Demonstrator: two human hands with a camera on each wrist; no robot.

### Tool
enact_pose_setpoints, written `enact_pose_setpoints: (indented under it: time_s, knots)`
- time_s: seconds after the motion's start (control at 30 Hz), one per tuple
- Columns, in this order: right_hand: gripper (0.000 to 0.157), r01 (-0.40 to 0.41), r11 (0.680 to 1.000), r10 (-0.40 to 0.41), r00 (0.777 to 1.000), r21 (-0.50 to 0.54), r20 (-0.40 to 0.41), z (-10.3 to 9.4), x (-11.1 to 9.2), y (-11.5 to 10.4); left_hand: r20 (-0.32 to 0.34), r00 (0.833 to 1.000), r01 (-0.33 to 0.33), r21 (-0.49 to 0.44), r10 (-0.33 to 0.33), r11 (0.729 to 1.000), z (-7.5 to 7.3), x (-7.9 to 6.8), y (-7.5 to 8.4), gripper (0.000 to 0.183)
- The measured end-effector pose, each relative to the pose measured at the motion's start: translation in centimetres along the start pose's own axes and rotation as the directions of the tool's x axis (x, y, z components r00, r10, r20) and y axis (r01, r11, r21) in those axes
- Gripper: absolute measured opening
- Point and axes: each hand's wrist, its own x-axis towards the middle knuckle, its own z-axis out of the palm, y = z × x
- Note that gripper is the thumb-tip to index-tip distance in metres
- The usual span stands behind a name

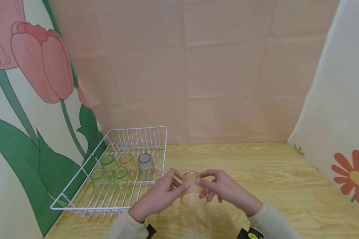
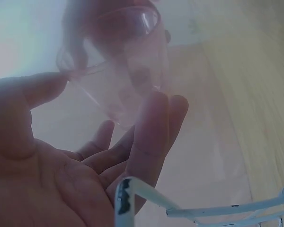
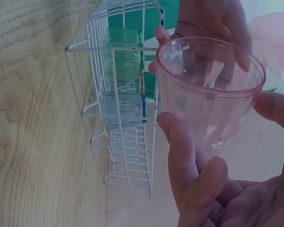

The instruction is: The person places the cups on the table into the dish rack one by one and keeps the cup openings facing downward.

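Note:
Between both hands is a clear orange-pink glass point(image 1: 193, 196), its narrower end up and wider rim down in the head view. My left hand point(image 1: 161, 196) holds its left side, with thumb and fingertips at the glass. From the other side my right hand point(image 1: 227, 189) grips it between thumb and fingers. The right wrist view shows the glass point(image 3: 210, 90) with nothing inside it and the right thumb point(image 3: 274, 111) by its rim. Fingers of the left hand point(image 2: 149, 127) reach along the glass in the left wrist view.
A white wire dish rack point(image 1: 116, 209) stands on the wooden table point(image 1: 236, 159) to the left. In it are several upturned glasses: green ones point(image 1: 122, 177), a yellow one point(image 1: 127, 161) and a blue one point(image 1: 145, 162). Its near right side is close to the left hand.

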Motion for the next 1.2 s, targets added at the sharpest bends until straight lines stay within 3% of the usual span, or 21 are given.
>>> enact_pose_setpoints:
  time_s: [0.5, 1.2]
  knots:
    - [0.058, 0.032, 0.999, -0.032, 0.999, -0.040, -0.006, -0.19, 0.13, 0.34, -0.017, 1.000, 0.021, 0.042, -0.020, 0.999, 0.37, -0.10, -0.17, 0.041]
    - [0.066, -0.073, 0.990, 0.065, 0.996, -0.122, -0.069, 0.23, 0.29, 0.33, -0.029, 1.000, 0.000, 0.109, 0.003, 0.994, 0.50, 0.09, -0.20, 0.047]
